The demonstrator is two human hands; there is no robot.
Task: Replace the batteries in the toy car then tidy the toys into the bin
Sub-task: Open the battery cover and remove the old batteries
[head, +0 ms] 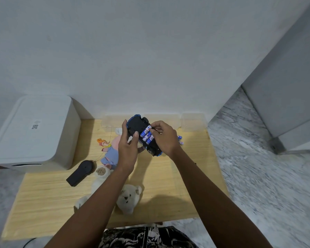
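A black and blue toy car [138, 125] is held upside down above the wooden table [43, 199]. Its open battery bay shows three blue and white batteries [146, 136]. My left hand [128, 149] grips the car from the near left side. My right hand [164, 136] curls over the car's right side, its fingertips pressing on the topmost battery. Loose batteries [180, 139] lie on the table just right of my right hand.
A black remote [81, 172] lies at the left. A pink and blue plush [110, 151], an orange-haired doll [102, 142] and a white teddy bear [128, 197] lie nearby. Clear plastic bins [193, 121] line the back edge. A white box [34, 133] stands at the left.
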